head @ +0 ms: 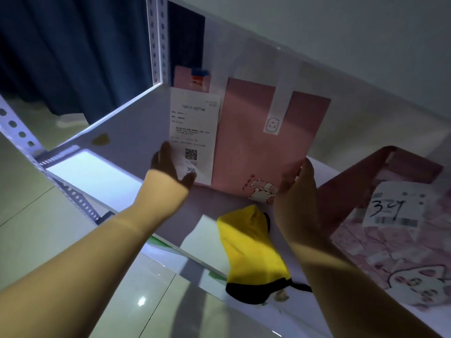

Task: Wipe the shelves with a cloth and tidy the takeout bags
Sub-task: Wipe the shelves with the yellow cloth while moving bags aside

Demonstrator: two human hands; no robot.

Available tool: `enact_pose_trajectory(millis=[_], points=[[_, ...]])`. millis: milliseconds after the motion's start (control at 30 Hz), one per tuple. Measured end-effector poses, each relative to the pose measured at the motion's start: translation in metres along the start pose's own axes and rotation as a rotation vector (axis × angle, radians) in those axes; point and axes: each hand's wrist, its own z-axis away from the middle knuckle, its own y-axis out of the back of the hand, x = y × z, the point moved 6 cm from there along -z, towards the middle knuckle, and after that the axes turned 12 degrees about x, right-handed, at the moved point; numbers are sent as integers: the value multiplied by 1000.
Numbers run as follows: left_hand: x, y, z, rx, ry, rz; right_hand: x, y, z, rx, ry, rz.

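Two bare forearms reach up from the lower edge of the view toward a pink bag [263, 137] that stands upright on the white shelf [122, 128]. The left hand [170, 167] lies against the bag's left side. Its fingers are fairly straight and its thumb is spread out over the bottom of the white receipt [195, 128] stuck to that side. The right hand [296, 189] is set against the bag's lower right corner with its back to the camera. The light is too dim to tell whether its fingers curl round the edge. The bag sits between the two hands and touches both.

In front of the bag, between the forearms and nearer the right one, a yellow cloth [251, 252] with a black hem lies crumpled on the shelf. Neither hand touches it.

To the right of the bag, beyond the right arm, a second pink bag [380, 247] leans over. It carries a white label [395, 208] with handwritten digits.

To the left of the bag, a small brown stain [101, 139] marks the shelf. Behind and left of the bag rises a perforated post [158, 45], with a dark curtain [73, 57] beyond it.
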Motion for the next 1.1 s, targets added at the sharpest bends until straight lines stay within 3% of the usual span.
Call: enact_pose_trajectory(millis=[167, 367, 533, 633, 733, 833, 967, 1100], points=[[13, -15, 19, -4, -85, -22, 16, -2, 12, -73, -49, 173], [6, -8, 27, -27, -51, 15, 21, 6, 22, -28, -100, 130], [0, 6, 51, -72, -55, -78, 7, 17, 67, 86, 114, 128], [-10, 11, 65, -77, -93, -150, 12, -5, 92, -171, 246, 294], [-25, 16, 79, -97, -105, -187, 30, -30, 109, -440, 171, 431], [-41, 23, 90, -114, -107, -209, 37, -42, 116, -490, 198, 597], [-58, 29, 96, -105, -50, -197, 38, -45, 107, -423, 181, 726], [-68, 35, 97, -79, -29, -206, 15, -52, 108, -457, 233, 411]])
